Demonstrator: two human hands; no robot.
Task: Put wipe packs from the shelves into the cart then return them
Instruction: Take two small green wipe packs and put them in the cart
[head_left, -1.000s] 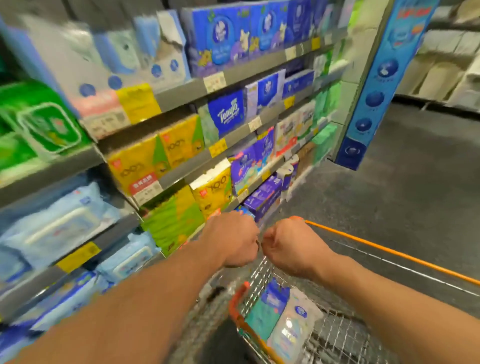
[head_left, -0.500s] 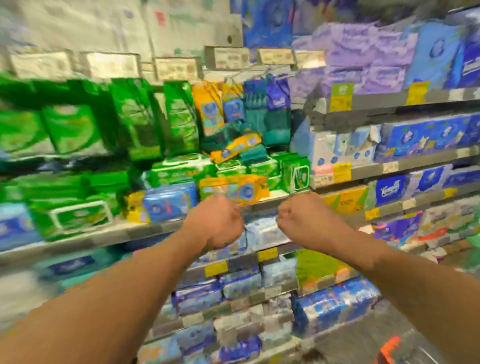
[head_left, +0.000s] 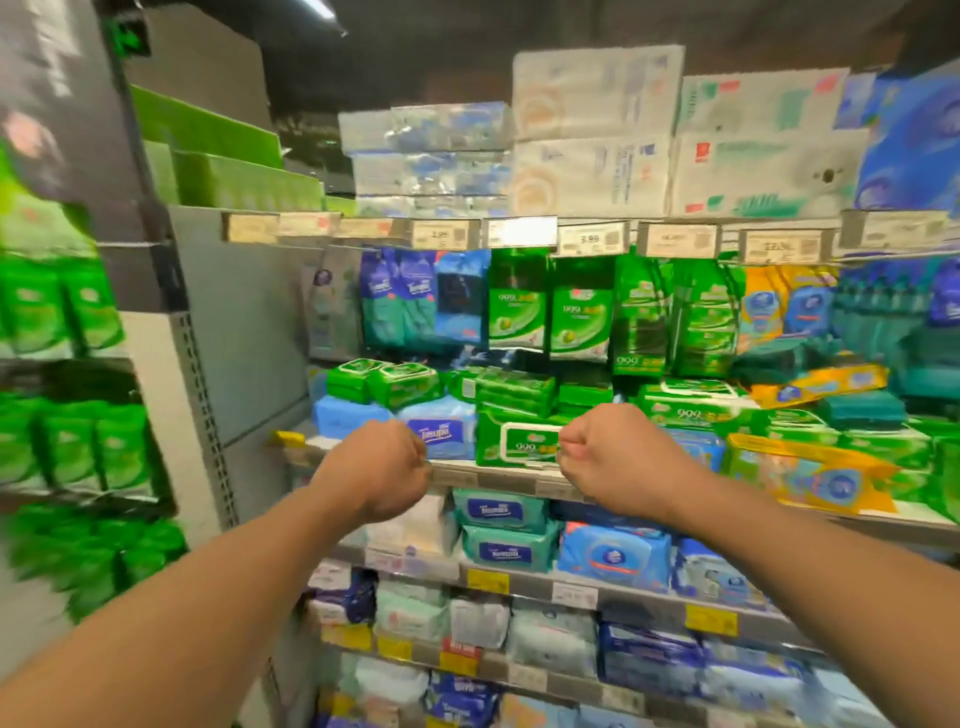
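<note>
Both my hands are held up as fists in front of a shelf (head_left: 498, 480) stacked with wipe packs. My left hand (head_left: 384, 467) is curled and holds nothing; just beyond it lies a blue-and-white wipe pack (head_left: 441, 431). My right hand (head_left: 608, 457) is also curled and empty. Between the two fists sits a green wipe pack with a white lid (head_left: 514, 439). Teal packs (head_left: 501, 512) and a blue pack (head_left: 613, 558) fill the shelf below. The cart is out of view.
Green pouches (head_left: 519, 306) hang above the stacked packs under a row of price tags. White cartons (head_left: 592, 130) sit on the top shelf. A grey upright panel (head_left: 244, 338) divides this bay from blurred green packs (head_left: 67, 447) at the left.
The view swung from the cart and aisle up to the wipe shelves. Both hands left the cart handle and rose as fists, moving slightly apart.
</note>
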